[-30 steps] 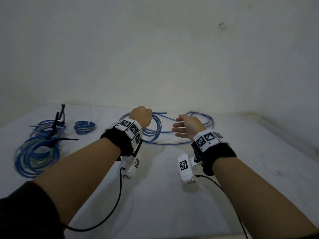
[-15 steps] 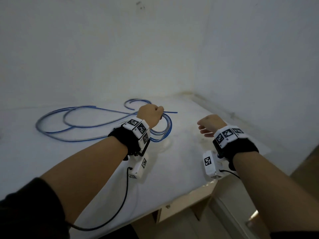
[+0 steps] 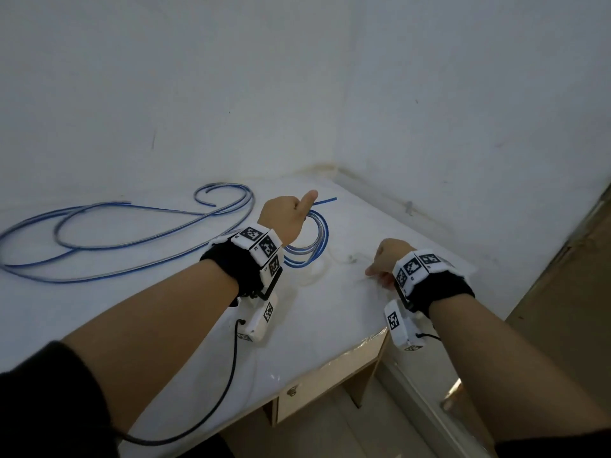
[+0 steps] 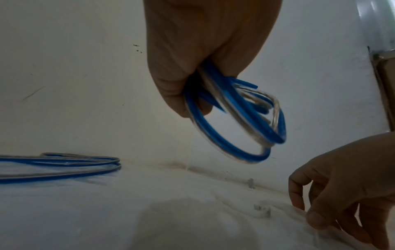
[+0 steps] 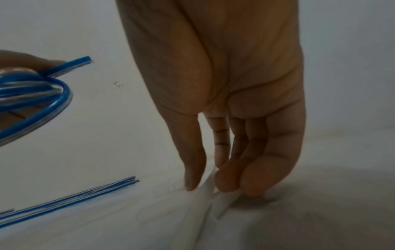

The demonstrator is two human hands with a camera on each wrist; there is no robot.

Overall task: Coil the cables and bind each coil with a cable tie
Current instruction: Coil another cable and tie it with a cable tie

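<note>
My left hand [image 3: 287, 219] [image 4: 203, 50] grips a small coil of blue-and-clear cable [image 3: 317, 239] [image 4: 245, 121] [image 5: 32, 94] above the white table [image 3: 198, 325], thumb sticking up. The cable's loose end pokes out past the fist. My right hand [image 3: 386, 259] [image 5: 205, 184] is down on the table to the right. Its thumb and curled fingers pinch a thin white cable tie [image 5: 222, 203] against the surface. A tie head [image 4: 261, 210] lies just left of that hand. More blue cable [image 3: 99, 239] [image 4: 64, 162] [image 5: 85, 194] lies uncoiled at the left.
The table fits into a corner of white walls [image 3: 330, 166]. Its front-right edge [image 3: 347, 352] is close below my right wrist, with a drawer [image 3: 314, 388] under it and floor beyond. A black wire [image 3: 231, 375] hangs from my left wrist camera.
The view has swung right, away from the bound coils. My right hand has dropped to the table and closed its fingers on a white tie. My left hand still holds the coil, thumb now raised.
</note>
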